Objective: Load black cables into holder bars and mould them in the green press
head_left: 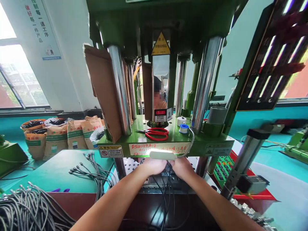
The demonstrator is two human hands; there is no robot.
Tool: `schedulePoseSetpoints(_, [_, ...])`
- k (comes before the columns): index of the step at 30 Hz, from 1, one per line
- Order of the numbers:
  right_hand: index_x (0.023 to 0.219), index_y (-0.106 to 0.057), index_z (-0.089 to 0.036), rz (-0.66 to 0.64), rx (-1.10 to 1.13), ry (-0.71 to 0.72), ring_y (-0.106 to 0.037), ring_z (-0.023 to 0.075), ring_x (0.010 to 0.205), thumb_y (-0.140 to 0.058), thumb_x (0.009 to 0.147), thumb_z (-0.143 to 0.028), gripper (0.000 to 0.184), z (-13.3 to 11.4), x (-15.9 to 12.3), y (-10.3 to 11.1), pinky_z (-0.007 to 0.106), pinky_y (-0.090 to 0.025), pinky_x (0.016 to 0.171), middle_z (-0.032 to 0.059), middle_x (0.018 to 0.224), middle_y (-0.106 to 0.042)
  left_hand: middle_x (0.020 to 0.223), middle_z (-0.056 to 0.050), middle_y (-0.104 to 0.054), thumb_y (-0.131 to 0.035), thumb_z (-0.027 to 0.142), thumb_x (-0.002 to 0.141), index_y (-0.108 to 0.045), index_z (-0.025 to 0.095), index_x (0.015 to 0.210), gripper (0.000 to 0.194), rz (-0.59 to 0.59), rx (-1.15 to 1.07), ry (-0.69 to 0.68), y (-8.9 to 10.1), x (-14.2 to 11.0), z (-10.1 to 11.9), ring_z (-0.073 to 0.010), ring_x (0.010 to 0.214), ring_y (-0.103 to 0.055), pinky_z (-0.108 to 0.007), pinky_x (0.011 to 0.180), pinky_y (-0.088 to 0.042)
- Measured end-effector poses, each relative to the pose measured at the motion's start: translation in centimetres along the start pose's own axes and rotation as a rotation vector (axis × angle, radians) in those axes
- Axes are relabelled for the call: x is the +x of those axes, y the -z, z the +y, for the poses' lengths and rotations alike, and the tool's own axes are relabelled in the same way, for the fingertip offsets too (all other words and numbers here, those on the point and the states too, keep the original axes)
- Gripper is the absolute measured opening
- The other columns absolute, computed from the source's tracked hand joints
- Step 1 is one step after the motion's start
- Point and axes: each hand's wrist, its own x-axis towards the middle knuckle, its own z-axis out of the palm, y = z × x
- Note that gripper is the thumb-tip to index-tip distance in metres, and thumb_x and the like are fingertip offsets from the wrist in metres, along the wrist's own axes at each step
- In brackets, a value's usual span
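My left hand [155,166] and my right hand [182,166] are close together under the front edge of a green press, low in its opening. Both are curled, with thin black cables [165,187] pinched at the fingertips where the hands almost meet. From there the cables hang down over the dark front of the machine. A metal mold or plate [157,186] with rows of holes lies beneath my hands. Directly above them a lit white lamp [162,155] on a bendable metal neck partly covers my fingers, and the cable ends are hidden.
Red-handled scissors [157,134] and a blue-and-white spool [183,129] rest on the green press ledge [130,136]. At left are bundles of grey cables [31,208] and more cables on a teal table [60,160]. A red control box [256,195] with green panel stands right.
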Motion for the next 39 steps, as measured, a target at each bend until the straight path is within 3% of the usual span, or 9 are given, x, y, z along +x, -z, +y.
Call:
schedulePoseSetpoints(3, [0.099, -0.072, -0.018, -0.043, -0.017, 0.075, -0.062, 0.0255, 0.1, -0.042, 0.091, -0.028, 0.033, -0.5, -0.8, 1.4, 0.033, -0.043, 0.086, 0.0124, 0.102, -0.071, 0.112, -0.01, -0.066, -0.03, 0.026, 0.089, -0.061, 0.017, 0.11, 0.039, 0.036, 0.015, 0.023, 0.4, -2.8, -0.9, -0.0231, 0.106, -0.058, -0.038, 0.094, -0.044])
schedulePoseSetpoints(6, [0.111, -0.068, -0.021, -0.094, -0.017, 0.189, -0.056, 0.0229, 0.111, -0.041, 0.092, -0.039, 0.038, -1.5, -1.5, 1.6, 0.031, -0.038, 0.096, 0.0093, 0.115, -0.067, 0.125, -0.012, -0.059, -0.03, 0.021, 0.086, -0.056, 0.014, 0.121, 0.044, 0.062, 0.023, 0.042, 0.2, -5.0, -2.1, -0.024, 0.118, -0.052, -0.04, 0.1, -0.041])
schedulePoseSetpoints(9, [0.124, -0.06, -0.016, -0.131, -0.04, 0.226, -0.048, 0.0256, 0.122, -0.038, 0.093, -0.041, 0.045, -2.6, -1.8, 0.9, 0.036, -0.03, 0.104, 0.0135, 0.13, -0.057, 0.142, -0.012, -0.045, -0.031, 0.022, 0.086, -0.045, 0.011, 0.135, 0.052, 0.037, 0.011, 0.05, -0.6, -5.9, -2.8, -0.0238, 0.132, -0.039, -0.042, 0.109, -0.032])
schedulePoseSetpoints(14, [0.131, -0.053, -0.012, -0.141, -0.101, 0.186, -0.042, 0.0311, 0.127, -0.033, 0.095, -0.04, 0.051, -3.3, -1.9, -0.3, 0.046, -0.025, 0.107, 0.0175, 0.136, -0.051, 0.145, -0.011, -0.041, -0.031, 0.025, 0.087, -0.042, 0.011, 0.137, 0.054, 0.046, 0.017, 0.062, -1.5, -5.8, -3.0, -0.0228, 0.135, -0.034, -0.043, 0.113, -0.024])
schedulePoseSetpoints(22, [0.124, -0.059, -0.015, -0.158, -0.134, 0.211, -0.05, 0.0317, 0.119, -0.028, 0.095, -0.042, 0.05, -3.5, -1.7, -0.2, 0.046, -0.03, 0.103, 0.0177, 0.126, -0.059, 0.13, -0.009, -0.056, -0.037, 0.023, 0.085, -0.053, 0.018, 0.125, 0.043, 0.104, 0.022, -0.001, -1.1, -5.5, -2.9, -0.0225, 0.12, -0.05, -0.039, 0.103, -0.038])
schedulePoseSetpoints(26, [0.125, -0.058, -0.014, -0.163, -0.144, 0.212, -0.05, 0.0317, 0.119, -0.028, 0.095, -0.043, 0.051, -3.5, -1.6, -0.3, 0.045, -0.03, 0.103, 0.0182, 0.124, -0.06, 0.127, -0.009, -0.058, -0.041, 0.025, 0.084, -0.053, 0.018, 0.123, 0.041, 0.091, 0.023, 0.003, -1.2, -5.0, -3.1, -0.0232, 0.119, -0.05, -0.038, 0.105, -0.037])
schedulePoseSetpoints(32, [0.13, -0.055, -0.016, -0.163, -0.16, 0.199, -0.05, 0.0275, 0.121, -0.029, 0.096, -0.04, 0.049, -4.1, -1.8, 0.2, 0.043, -0.028, 0.105, 0.0153, 0.127, -0.059, 0.132, -0.011, -0.054, -0.033, 0.024, 0.088, -0.05, 0.017, 0.128, 0.045, 0.076, 0.051, 0.041, -1.1, -5.0, -2.5, -0.0239, 0.122, -0.047, -0.042, 0.104, -0.036])
schedulePoseSetpoints(39, [0.132, -0.052, -0.011, -0.166, -0.14, 0.213, -0.042, 0.0273, 0.128, -0.027, 0.096, -0.037, 0.051, -4.2, -1.8, -0.4, 0.043, -0.024, 0.108, 0.0179, 0.132, -0.055, 0.136, -0.009, -0.051, -0.024, 0.03, 0.092, -0.05, 0.017, 0.129, 0.046, 0.087, 0.048, 0.121, -1.7, -4.8, -1.7, -0.0232, 0.127, -0.043, -0.044, 0.107, -0.031])
